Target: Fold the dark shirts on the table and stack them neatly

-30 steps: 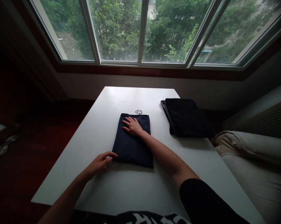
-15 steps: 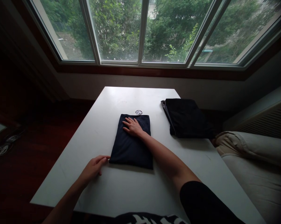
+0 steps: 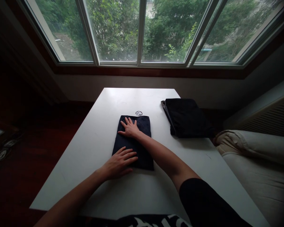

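A folded dark navy garment point(image 3: 142, 138) lies flat in the middle of the white table point(image 3: 104, 126). My right hand point(image 3: 129, 128) rests flat on its far part, fingers spread. My left hand point(image 3: 119, 162) lies palm down on the garment's near left corner, fingers stretched out. Neither hand grips anything.
A second folded black garment point(image 3: 185, 117) sits at the table's right side. A small dark ring-shaped thing point(image 3: 139, 113) lies just beyond the navy garment. A pale cushion or sofa point(image 3: 252, 157) stands at the right. Windows run along the far wall, dark wooden floor at the left.
My left hand moved from the table beside the garment's near left corner onto the garment and flattened out. My right hand shifted slightly left on the far part.
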`<state>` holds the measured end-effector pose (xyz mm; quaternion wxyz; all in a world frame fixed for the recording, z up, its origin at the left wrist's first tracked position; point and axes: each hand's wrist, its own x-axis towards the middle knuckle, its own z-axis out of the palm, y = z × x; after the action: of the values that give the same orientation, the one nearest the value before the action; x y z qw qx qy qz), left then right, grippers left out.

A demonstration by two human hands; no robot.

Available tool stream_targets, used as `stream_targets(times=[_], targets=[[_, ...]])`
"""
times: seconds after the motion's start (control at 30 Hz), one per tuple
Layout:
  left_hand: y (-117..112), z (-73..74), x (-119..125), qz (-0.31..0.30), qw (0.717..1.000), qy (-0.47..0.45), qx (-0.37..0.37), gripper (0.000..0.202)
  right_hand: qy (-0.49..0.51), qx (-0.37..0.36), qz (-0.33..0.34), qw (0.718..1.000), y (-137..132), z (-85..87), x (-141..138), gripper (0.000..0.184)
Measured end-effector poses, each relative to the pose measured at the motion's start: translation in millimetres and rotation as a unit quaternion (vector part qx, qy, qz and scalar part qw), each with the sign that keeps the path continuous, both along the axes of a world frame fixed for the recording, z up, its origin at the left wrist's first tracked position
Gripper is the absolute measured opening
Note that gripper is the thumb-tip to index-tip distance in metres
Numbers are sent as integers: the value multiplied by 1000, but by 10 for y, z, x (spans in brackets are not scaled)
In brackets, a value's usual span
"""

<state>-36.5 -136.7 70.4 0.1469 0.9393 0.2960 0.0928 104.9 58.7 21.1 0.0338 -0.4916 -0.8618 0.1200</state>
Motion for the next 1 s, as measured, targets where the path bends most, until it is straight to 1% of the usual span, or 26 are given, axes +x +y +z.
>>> stream_targets(times=[0.1, 0.17, 0.27, 0.37, 0.47, 0.57, 0.63, 0.73, 0.8, 0.87, 0.93, 1.0], targets=[[229, -95, -76, 38, 999, 6, 5, 60, 2, 12, 0, 1000, 22, -41, -9, 96], [310, -209, -124, 54, 998, 22, 20, 62, 9, 28, 0, 1000, 39, -87, 5, 90], [308, -401, -148, 45, 996, 58, 48, 70, 25, 48, 3, 999, 96, -163, 34, 80], [242, -505, -135, 46, 993, 85, 63, 75, 41, 57, 15, 997, 224, -209, 67, 79], [198, -499, -138, 27, 993, 99, 61, 74, 71, 65, 53, 994, 398, -208, 180, 71], [183, -443, -137, 8, 994, 95, 52, 73, 126, 73, 109, 983, 505, -175, 467, 55], [188, -398, -88, 0, 996, 74, 45, 72, 157, 84, 110, 978, 464, -150, 713, 49], [235, -322, 106, -30, 999, 26, 23, 63, 181, 89, 86, 976, 227, -110, 973, 46], [294, -282, 293, -60, 998, 1, 8, 51, 186, 88, 109, 973, 34, -88, 1007, 44], [363, -265, 482, -93, 996, -5, 1, 45, 167, 92, 144, 971, -99, -85, 966, 44], [417, -272, 631, -135, 991, 4, -2, 50, 125, 96, 160, 974, -137, -109, 922, 47], [443, -287, 719, -173, 985, 18, -4, 63, 85, 96, 154, 980, -88, -153, 920, 55]])
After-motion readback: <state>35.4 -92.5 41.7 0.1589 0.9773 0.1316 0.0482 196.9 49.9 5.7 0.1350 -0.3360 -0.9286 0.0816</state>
